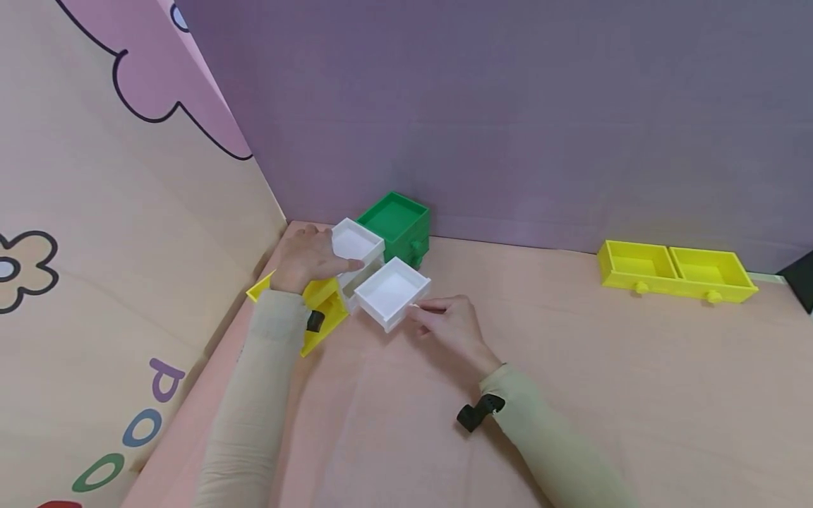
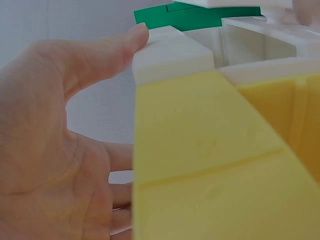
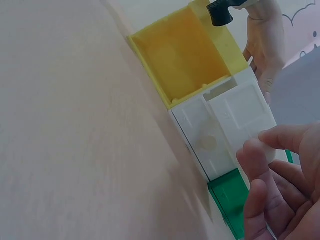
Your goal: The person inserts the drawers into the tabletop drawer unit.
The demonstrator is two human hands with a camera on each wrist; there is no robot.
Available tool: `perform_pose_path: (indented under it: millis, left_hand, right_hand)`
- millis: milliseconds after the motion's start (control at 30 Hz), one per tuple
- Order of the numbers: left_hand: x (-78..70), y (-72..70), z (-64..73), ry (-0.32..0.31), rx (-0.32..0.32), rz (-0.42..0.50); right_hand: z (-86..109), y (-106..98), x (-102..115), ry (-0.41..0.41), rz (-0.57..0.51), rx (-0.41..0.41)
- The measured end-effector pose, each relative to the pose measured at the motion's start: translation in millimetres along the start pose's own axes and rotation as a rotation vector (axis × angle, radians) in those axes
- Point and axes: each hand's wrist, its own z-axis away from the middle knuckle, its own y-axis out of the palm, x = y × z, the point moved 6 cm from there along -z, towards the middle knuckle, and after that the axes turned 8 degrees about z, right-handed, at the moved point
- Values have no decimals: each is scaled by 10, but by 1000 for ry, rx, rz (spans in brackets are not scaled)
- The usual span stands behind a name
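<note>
My left hand (image 1: 308, 257) rests against the white cabinet (image 1: 357, 241), its thumb along one side and other fingers by the back corner. In the left wrist view, the thumb touches white plastic while the other fingertips are hidden behind the yellow cabinet (image 2: 210, 150). A white drawer (image 1: 392, 291) sticks well out of the cabinet's upper part. My right hand (image 1: 451, 324) pinches this drawer's small knob (image 3: 270, 153) between thumb and index finger. Below it, a lower white drawer front (image 3: 192, 122) with a round knob sits flush.
A green cabinet (image 1: 396, 219) with a knob stands beside the white one, near the purple wall (image 1: 508, 120). Two yellow drawers (image 1: 676, 289) sit side by side far right. The yellow cabinet's open hollow (image 3: 182, 57) faces forward. A black object (image 1: 799, 282) lies at the right edge.
</note>
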Motion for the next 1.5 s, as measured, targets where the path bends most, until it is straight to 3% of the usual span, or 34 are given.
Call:
perform_pose_path:
  millis: [567,1033,1500]
  left_hand:
    - [-10,-5,26,-14,2,23]
    - [-9,-4,37,-17,-1,43]
    - [0,1,21,-7,9,30]
  right_hand:
    - [-43,120,165,-11,-9,42]
    - [-158,151,119,7,-32,24]
    - [-177,181,160,-18,-20,70]
